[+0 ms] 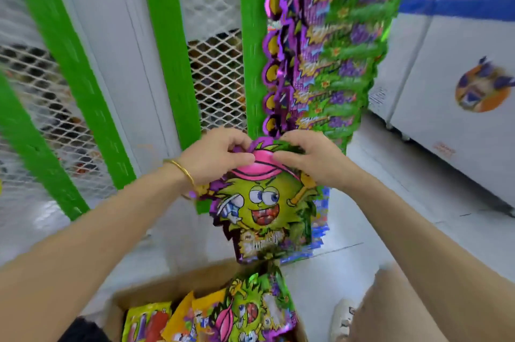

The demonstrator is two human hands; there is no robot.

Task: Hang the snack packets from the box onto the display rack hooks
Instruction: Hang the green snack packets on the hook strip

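Packet (263, 210) is hanging between both hands, left hand (214, 157) and right hand (312, 159) pinching its top, box (156, 297) below them, hung packets (328, 57) just above.

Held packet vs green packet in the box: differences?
Held packet hangs upright, pinched at its top by left hand and right hand; box packet lies untouched in the cardboard box. Held packet's face is upright; box packet's is tilted over. Both show the same green, pink-capped character.
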